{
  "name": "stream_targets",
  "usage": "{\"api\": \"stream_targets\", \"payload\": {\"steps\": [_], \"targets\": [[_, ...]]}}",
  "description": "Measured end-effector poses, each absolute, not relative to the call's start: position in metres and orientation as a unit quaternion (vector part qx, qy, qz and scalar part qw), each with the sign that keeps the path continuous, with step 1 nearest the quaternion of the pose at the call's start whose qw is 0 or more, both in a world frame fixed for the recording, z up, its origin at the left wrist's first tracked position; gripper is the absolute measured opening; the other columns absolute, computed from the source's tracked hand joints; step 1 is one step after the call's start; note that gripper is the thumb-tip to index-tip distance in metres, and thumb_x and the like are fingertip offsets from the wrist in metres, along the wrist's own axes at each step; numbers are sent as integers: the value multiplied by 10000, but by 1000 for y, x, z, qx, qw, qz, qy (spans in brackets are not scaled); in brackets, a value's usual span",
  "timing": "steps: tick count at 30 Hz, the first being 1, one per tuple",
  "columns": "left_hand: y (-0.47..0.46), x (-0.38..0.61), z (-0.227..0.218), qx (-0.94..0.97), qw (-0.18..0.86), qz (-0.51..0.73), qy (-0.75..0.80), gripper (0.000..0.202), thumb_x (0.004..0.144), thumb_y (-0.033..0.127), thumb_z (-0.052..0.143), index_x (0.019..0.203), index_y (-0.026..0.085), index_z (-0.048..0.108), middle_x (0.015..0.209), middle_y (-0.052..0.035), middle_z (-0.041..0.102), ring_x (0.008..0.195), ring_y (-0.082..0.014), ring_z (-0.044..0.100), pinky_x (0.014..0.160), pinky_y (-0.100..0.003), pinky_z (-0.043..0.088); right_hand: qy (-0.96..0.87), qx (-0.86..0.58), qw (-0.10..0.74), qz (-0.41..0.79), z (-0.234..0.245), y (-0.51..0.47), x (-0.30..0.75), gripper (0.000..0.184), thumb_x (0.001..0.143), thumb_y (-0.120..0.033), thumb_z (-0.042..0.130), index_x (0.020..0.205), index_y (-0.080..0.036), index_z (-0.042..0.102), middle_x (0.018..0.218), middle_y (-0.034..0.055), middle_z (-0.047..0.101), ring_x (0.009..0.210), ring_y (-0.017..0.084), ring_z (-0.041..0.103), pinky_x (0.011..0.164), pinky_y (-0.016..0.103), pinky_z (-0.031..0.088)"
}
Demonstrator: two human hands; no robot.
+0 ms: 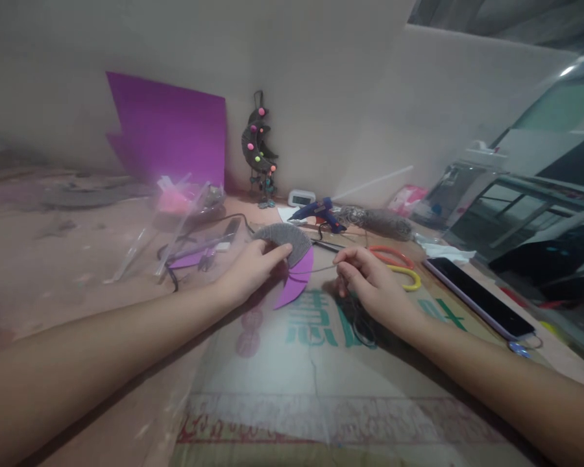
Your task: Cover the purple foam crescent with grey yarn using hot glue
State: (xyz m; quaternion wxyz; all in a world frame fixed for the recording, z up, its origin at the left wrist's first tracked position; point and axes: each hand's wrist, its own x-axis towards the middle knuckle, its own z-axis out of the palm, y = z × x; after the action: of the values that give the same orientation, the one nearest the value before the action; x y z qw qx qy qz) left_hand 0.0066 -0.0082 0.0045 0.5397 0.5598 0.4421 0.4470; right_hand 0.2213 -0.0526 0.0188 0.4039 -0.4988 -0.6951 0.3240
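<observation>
Tabletop [141, 415] with purple crescent [299, 253], pink-filled clear container [178, 209]

The crescent [302, 269] looks like smooth, matt paper or card where bare, and ribbed and fibrous under its wound yarn [298, 244]. The big purple sheet [180, 139] shares that smooth, matt look. The glue gun [322, 211] seems hard plastic, as do the scissors handles [417, 279]. The phone [479, 297] has a smooth, glossy screen; the wall [340, 84] is dull and matt.
</observation>
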Motion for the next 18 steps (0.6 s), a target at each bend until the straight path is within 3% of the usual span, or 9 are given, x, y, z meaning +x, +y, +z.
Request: {"api": "stream_targets", "payload": {"steps": [4,10,18], "targets": [[-7,7,7,577,525,440,445,280,794,418,613,712,153,576,620,-15,568,522,-105,501,458,-209,357,-725,-527,364,251,16,-41,231,161,935,-327,417,985,-221,527,585,-60,471,454,113,455,475,239,378],[-7,6,5,569,536,435,447,283,779,427,632,726,156,575,638,-11,575,555,-107,521,477,-200,375,-816,-507,277,-12,23,-32,245,214,917,-252,458,1003,-191,644,817,50,683,694,171,611,632,274,434],[-7,5,3,582,530,429,443,313,784,464,622,773,152,601,653,2,566,562,-102,503,483,-198,368,-802,-546,198,-140,32,-16,263,211,892,-314,524,842,-200,695,836,71,712,767,220,635,658,304,412]]}}
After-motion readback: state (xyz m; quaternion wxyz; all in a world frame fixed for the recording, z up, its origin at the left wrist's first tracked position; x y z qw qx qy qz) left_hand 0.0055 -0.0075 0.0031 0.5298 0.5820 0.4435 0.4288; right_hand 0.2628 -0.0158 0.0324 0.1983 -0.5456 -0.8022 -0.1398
